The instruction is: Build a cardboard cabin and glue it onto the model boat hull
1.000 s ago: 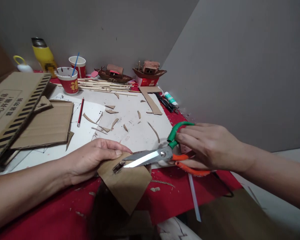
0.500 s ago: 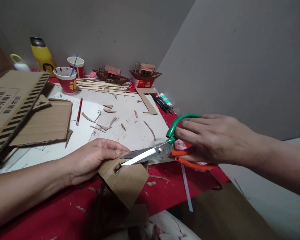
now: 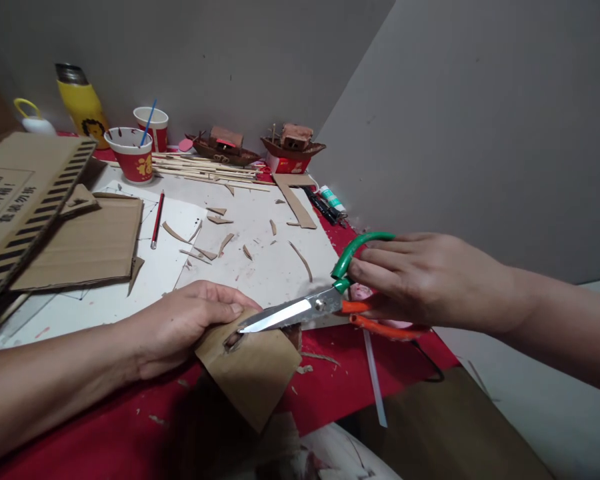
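The right hand (image 3: 425, 280) has its grip closed through the handles of a pair of scissors (image 3: 320, 307) — fingers over the green loop on top, the orange loop below and partly hidden under the palm. The blades stand almost together, their tips resting at a small ragged hole in a piece of brown cardboard (image 3: 253, 370). The left hand (image 3: 185, 327) clamps that cardboard at its upper left corner, thumb laid flat along the top edge just beside the blade tips, the other fingers tucked beneath where they cannot be seen. The cardboard juts out past the near edge of the surface (image 3: 280, 260), over the red cloth (image 3: 105, 427), its lower point hanging free. Farther back on the white sheet lie thin cardboard offcuts (image 3: 207, 253) and a red pencil (image 3: 157, 221); a larger cardboard sheet (image 3: 80, 243) sits to the left. Along the wall stand two red paper cups (image 3: 133, 153), a yellow flask (image 3: 83, 103) and two small model boats (image 3: 260, 143) — well apart from both hands.
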A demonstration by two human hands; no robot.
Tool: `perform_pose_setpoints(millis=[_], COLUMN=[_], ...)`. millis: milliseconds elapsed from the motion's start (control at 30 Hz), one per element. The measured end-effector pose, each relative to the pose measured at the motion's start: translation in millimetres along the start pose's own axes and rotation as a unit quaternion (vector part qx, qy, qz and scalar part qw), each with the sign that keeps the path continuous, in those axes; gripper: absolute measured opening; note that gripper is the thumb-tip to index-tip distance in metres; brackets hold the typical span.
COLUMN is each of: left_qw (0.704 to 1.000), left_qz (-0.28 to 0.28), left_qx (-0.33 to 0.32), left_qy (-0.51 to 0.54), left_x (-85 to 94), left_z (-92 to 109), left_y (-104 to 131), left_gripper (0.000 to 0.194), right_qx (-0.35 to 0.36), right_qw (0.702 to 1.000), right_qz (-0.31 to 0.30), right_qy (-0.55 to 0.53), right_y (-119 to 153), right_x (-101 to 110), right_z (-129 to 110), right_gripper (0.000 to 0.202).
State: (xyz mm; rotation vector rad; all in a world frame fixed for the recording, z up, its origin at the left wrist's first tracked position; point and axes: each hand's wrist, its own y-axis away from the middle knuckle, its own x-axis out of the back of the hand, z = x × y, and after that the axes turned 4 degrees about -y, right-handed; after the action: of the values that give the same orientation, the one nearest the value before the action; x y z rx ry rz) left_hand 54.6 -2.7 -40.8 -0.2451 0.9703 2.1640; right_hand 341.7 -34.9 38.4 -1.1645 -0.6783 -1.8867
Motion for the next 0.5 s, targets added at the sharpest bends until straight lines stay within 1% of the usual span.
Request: perform_pose_setpoints(millis=[167, 367, 433, 500], left_qw=[1.0, 1.0, 1.0, 1.0], left_qz=[-0.017, -0.017, -0.021, -0.028], left_qx=[-0.005, -0.007, -0.004, -0.001], left_qy=[-0.002, -0.003, -0.001, 0.001], left_x=[2.0, 2.4, 1.9, 1.2], left_z=[0.8, 3.5, 3.1, 2.5], left_y=[-0.4, -0.7, -0.7, -0.7], left_gripper=[0.019, 0.019, 0.019, 0.019], right_qx=[-0.01, -0.014, -0.019, -0.026], right_qw=[0.999, 0.995, 0.995, 0.996], right_qz=[0.031, 0.064, 0.071, 0.066], right_qy=[-0.035, -0.078, -0.071, -0.051], right_y=[3.3, 5.5, 4.3, 2.0], right_x=[-11.5, -31.6, -34.2, -32.6], right_z=[-6.1, -12.6, -13.6, -13.6], right_gripper=[0.031, 0.043, 0.047, 0.049])
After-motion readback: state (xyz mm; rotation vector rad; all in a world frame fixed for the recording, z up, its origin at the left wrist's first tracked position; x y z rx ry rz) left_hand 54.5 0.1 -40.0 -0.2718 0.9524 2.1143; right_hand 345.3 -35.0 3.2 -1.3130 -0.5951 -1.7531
